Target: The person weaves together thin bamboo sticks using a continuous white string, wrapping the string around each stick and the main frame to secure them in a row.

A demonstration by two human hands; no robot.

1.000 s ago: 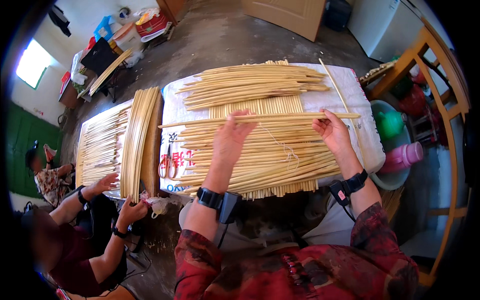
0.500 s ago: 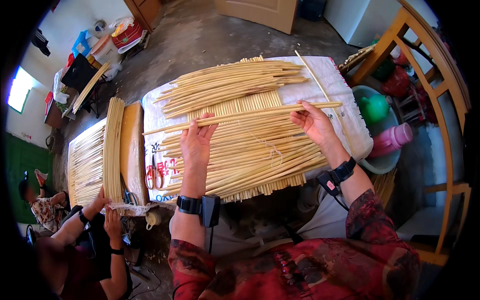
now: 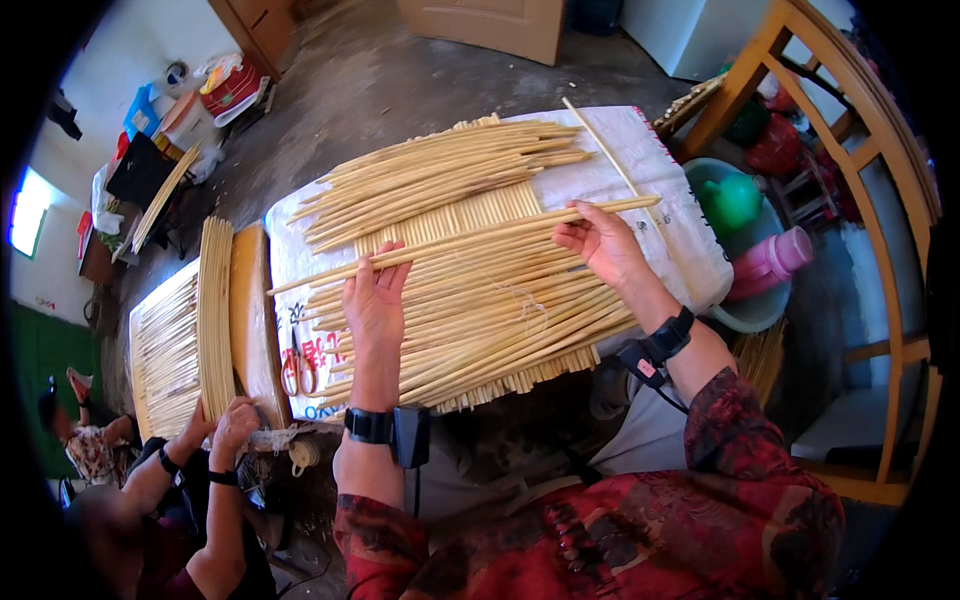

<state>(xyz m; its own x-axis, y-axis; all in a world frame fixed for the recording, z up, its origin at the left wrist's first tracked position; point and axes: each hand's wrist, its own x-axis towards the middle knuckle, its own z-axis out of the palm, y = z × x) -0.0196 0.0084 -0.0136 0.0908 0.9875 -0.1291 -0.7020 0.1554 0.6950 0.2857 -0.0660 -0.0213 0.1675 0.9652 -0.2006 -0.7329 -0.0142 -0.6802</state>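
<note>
Two long pale yellow sticks (image 3: 480, 234), seemingly a pair lying side by side, are held level across the table between my hands. My left hand (image 3: 374, 312) pinches them left of their middle, thumb and fingertips closed, palm turned up. Near their right end, my right hand (image 3: 606, 250) grips them between thumb and fingers. Below lies a broad layer of similar sticks (image 3: 460, 320). Beyond it a heaped bundle of sticks (image 3: 430, 180) rests on rows of crosswise sticks (image 3: 508, 206). A loose white thread (image 3: 532, 300) curls over the near layer.
Scissors (image 3: 297, 372) lie at the left on the white sack cloth (image 3: 283, 230). A single stick (image 3: 600, 145) lies far right. Another person's hands (image 3: 236, 422) touch a stick bundle (image 3: 215, 310). Right stand a basin (image 3: 770, 322) with green and pink plastic containers, and a wooden frame (image 3: 860, 155).
The whole view has shifted slightly. My hands keep their hold on the sticks with little movement. The other person's right hand has moved up against the near end of their bundle.
</note>
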